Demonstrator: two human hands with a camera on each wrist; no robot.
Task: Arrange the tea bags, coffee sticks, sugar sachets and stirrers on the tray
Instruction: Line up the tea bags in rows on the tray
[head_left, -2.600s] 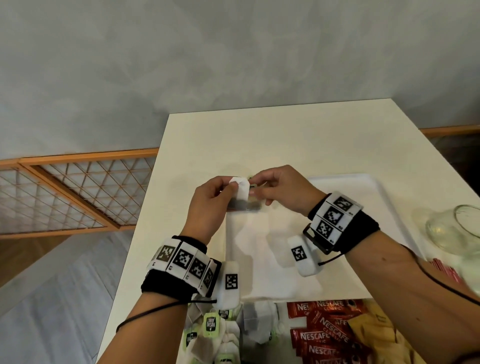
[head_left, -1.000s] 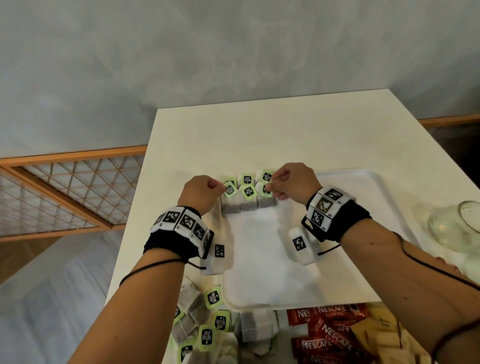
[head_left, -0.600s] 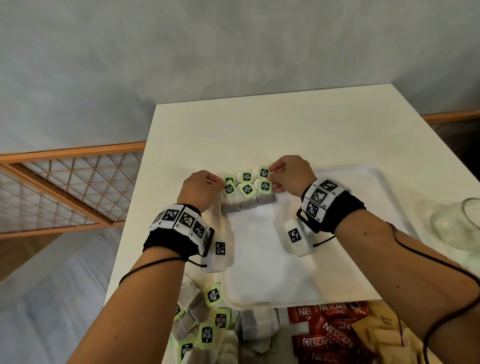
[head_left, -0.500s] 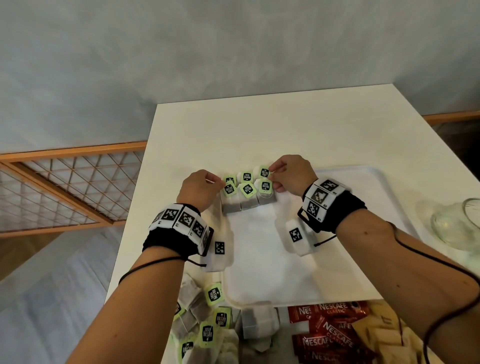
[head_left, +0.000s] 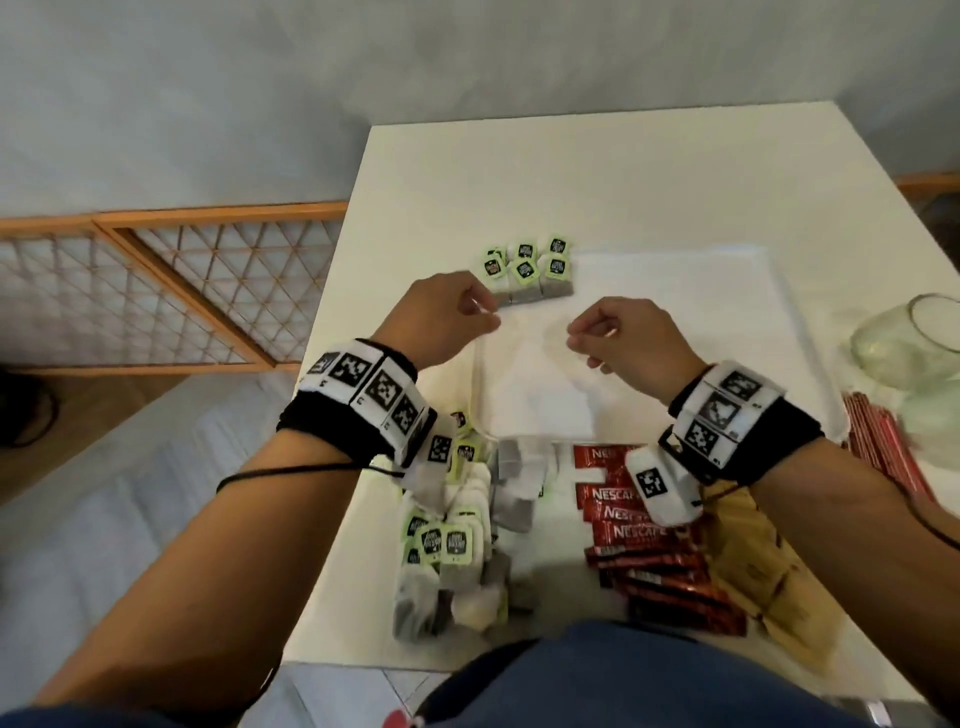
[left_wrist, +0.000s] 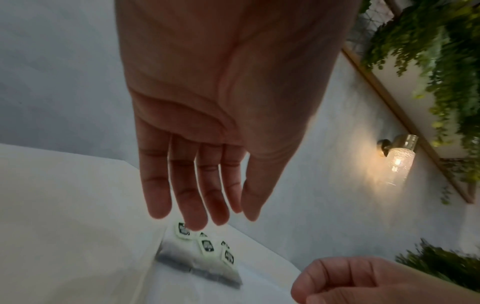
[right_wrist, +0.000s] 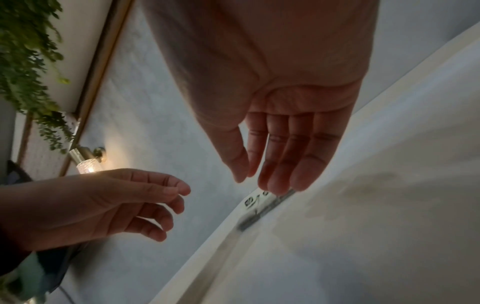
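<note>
A row of grey tea bags with green tags (head_left: 527, 275) lies in the far left corner of the white tray (head_left: 685, 306). My left hand (head_left: 485, 317) hovers just in front of that row, empty, with relaxed fingers (left_wrist: 197, 205). My right hand (head_left: 579, 332) hangs over the middle of the tray, also empty, its fingers (right_wrist: 278, 174) straight. The same tea bags (left_wrist: 205, 246) show below my left fingertips. Loose tea bags (head_left: 452, 540), red coffee sticks (head_left: 639, 525), brown sugar sachets (head_left: 753, 571) and red stirrers (head_left: 878, 447) lie on the table near me, off the tray.
A glass jar (head_left: 914, 343) lies on its side right of the tray, by the stirrers. The table's left edge (head_left: 332, 395) runs close to the tray, with a wooden lattice rail (head_left: 171, 291) beyond it. The tray's right half is bare.
Both hands have let go of the tea bag tags and drawn back toward me, off the row. The head view has tilted down, showing the supplies at the near edge.
</note>
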